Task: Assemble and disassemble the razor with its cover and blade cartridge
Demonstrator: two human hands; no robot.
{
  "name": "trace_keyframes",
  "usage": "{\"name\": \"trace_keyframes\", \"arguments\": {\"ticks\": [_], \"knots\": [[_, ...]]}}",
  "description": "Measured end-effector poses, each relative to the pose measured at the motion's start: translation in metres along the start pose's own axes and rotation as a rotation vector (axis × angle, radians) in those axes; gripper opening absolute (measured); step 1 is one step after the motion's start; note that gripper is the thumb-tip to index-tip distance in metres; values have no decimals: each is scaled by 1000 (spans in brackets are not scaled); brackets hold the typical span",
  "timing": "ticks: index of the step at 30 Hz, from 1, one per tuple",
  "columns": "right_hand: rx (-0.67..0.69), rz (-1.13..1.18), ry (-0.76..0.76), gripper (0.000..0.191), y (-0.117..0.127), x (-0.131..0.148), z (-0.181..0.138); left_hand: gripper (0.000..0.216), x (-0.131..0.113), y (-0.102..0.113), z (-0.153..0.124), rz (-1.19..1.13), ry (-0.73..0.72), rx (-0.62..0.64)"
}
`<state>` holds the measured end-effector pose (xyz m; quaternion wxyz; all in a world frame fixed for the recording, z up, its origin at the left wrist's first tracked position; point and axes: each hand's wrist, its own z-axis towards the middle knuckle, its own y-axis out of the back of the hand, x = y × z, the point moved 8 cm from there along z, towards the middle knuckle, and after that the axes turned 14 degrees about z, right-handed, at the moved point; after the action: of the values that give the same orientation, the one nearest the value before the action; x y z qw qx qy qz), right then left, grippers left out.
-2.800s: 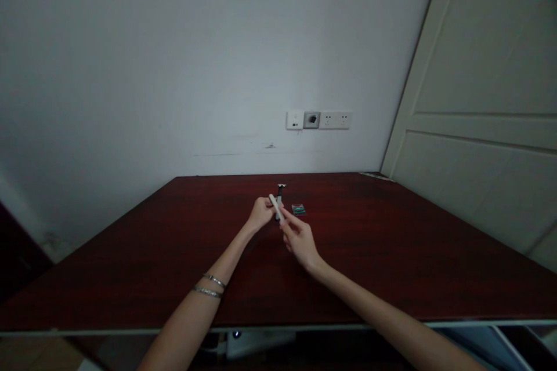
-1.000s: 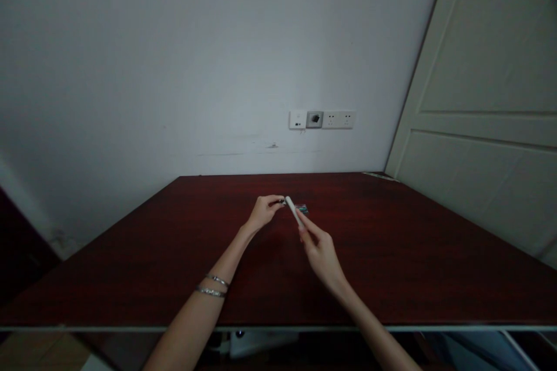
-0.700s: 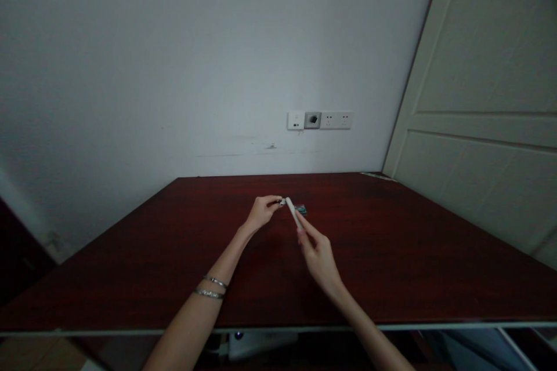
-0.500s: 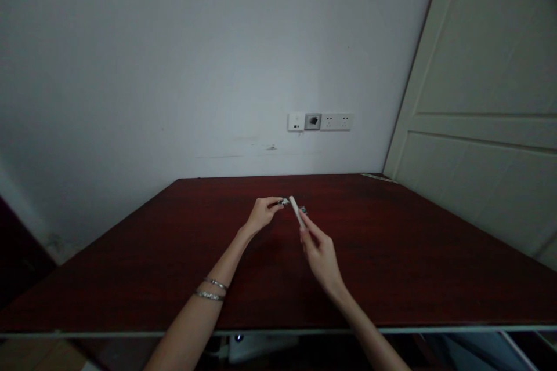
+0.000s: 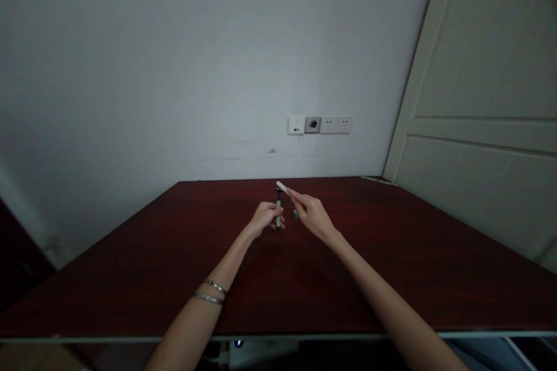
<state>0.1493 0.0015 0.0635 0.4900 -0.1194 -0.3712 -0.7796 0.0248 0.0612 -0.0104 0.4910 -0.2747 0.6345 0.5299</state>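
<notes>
My left hand (image 5: 265, 217) is closed around a slim grey and black razor handle (image 5: 278, 208), holding it upright above the dark red table (image 5: 174, 255). My right hand (image 5: 310, 213) pinches a small white stick-shaped piece (image 5: 282, 188), whose far end meets the top of the handle. A small greenish object (image 5: 296, 215) lies on the table just under my right hand, mostly hidden by it. Two silver bangles (image 5: 209, 291) sit on my left forearm.
A white wall rises behind the table with a row of sockets (image 5: 319, 125). A pale panelled door (image 5: 483, 127) stands at the right. Under the table's near edge a light-coloured object (image 5: 265, 349) shows dimly.
My left hand has turned the handle from lying sideways to upright. My right hand has lifted and moved forward, bringing the white piece to the handle's top and covering the greenish object.
</notes>
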Motion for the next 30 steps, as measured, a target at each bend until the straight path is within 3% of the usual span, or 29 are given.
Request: {"name": "trace_keyframes", "arguments": {"ticks": [3,9,16,30], "knots": [[53,-122,9,37,-5,-19,9,17,-1,-6,-4,-120,35,51],[5,-175,2,36,4,-43,2,13,-1,-6,-5,-201,67,45],[60,-171,53,37,-6,-44,2,17,0,-4,-4,-119,64,14],[12,-137,64,37,4,-44,0,18,-4,3,-3,-101,7,-29]]}}
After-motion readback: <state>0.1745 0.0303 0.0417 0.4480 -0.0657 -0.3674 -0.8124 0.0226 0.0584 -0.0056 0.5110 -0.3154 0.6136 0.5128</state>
